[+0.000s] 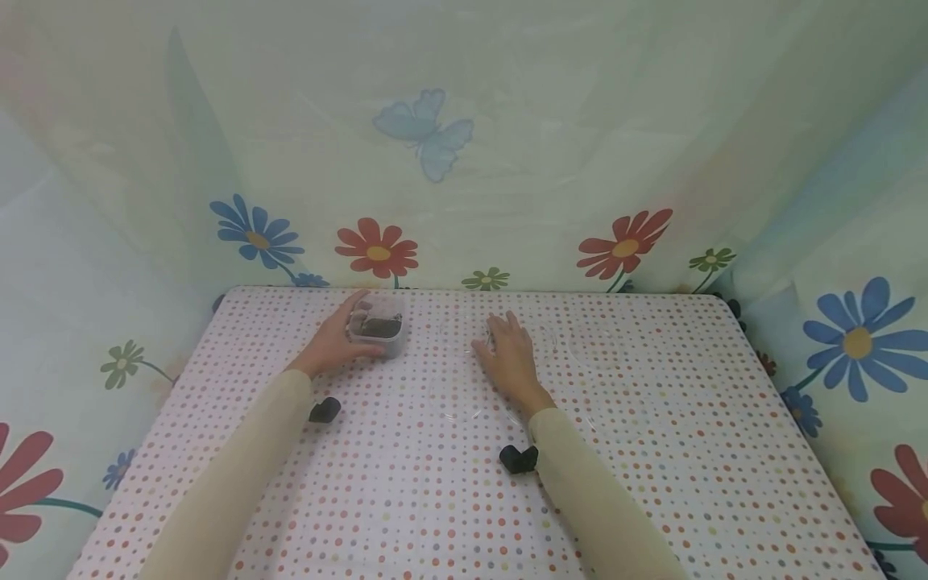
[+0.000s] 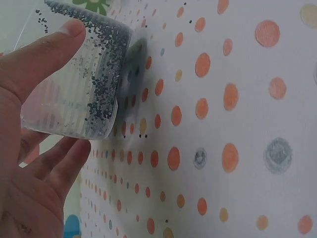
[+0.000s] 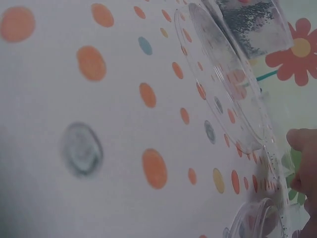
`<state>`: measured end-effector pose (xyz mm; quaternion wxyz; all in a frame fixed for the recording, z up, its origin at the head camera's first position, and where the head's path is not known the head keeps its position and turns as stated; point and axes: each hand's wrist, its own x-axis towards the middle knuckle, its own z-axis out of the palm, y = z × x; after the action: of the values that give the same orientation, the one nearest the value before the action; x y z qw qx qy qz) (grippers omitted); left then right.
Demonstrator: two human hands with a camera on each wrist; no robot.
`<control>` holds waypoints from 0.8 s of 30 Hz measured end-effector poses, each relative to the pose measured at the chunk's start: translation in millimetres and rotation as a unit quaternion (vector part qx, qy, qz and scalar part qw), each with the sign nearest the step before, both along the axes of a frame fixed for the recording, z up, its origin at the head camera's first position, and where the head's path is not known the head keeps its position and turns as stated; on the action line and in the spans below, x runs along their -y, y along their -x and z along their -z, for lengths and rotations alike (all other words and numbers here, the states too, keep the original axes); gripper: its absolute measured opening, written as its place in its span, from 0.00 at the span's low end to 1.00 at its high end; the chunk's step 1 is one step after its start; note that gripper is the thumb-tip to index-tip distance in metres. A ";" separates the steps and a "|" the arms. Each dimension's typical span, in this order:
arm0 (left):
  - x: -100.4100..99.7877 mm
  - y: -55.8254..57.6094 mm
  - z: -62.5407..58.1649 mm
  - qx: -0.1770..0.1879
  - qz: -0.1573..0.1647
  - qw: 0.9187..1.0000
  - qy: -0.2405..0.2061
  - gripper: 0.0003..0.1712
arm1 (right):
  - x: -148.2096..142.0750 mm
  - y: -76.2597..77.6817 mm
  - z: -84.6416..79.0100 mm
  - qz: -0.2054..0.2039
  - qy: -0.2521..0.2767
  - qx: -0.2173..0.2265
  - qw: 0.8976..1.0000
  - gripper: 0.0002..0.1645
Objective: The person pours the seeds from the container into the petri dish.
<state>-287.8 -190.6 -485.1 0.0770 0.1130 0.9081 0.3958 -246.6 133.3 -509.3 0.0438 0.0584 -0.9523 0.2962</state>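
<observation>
My left hand point(image 1: 335, 342) grips a clear plastic tub point(image 1: 391, 342) near the back left of the table. In the left wrist view the thumb lies along one wall of the tub point(image 2: 74, 94), fingers round the other side. Small black grains point(image 2: 106, 44) cling to its inside and gather toward its base. My right hand point(image 1: 510, 362) is over the back middle, fingers loosely extended among faint clear round dishes. The right wrist view shows one large clear dish point(image 3: 233, 84), a smaller clear dish point(image 3: 255, 218) below it, and the right fingers at the right edge.
The table point(image 1: 406, 483) has a white cover with coloured dots. A flowered curtain point(image 1: 522, 145) hangs behind and at both sides. More clear, hard-to-see round pieces lie right of the right hand. A few black specks dot the cloth near the tub.
</observation>
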 end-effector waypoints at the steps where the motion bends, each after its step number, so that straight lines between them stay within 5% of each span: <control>1: -1.4 -0.5 -0.8 -0.004 0.002 1.000 -0.003 0.67 | 0.1 -0.2 -0.1 0.001 -0.002 0.000 1.000 0.37; 24: -18.4 -5.2 -9.7 -0.035 0.020 0.999 0.009 0.63 | 1.9 -1.1 3.4 -0.001 -0.033 -0.008 0.999 0.42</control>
<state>-282.6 -172.2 -475.4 0.0544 0.1446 0.9112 0.3819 -245.5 131.4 -512.7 0.0491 0.0629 -0.9613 0.2638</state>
